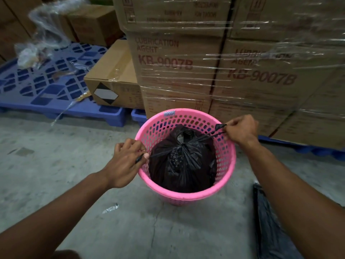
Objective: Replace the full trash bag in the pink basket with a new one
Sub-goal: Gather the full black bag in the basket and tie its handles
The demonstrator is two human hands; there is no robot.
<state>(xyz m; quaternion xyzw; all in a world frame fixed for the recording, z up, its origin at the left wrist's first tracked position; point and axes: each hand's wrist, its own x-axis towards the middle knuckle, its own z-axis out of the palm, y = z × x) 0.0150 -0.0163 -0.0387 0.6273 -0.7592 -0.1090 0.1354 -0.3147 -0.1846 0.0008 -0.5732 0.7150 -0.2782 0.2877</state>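
A pink perforated basket (186, 195) stands on the concrete floor in front of me. Inside it sits a full black trash bag (179, 165), its top gathered into a knot at the middle. My left hand (125, 163) is at the basket's left rim, pinching one twisted strand of the bag. My right hand (240, 128) is above the right rim, gripping the other twisted strand, which is pulled taut up and to the right. A flat dark plastic bag (268, 225) lies on the floor to the right, partly under my right forearm.
Stacked cardboard boxes (224, 71) wrapped in clear film rise right behind the basket. A blue plastic pallet (46, 86) with loose plastic wrap (41, 34) lies at the left. A small foil scrap (110, 208) lies on the cracked concrete floor (130, 230).
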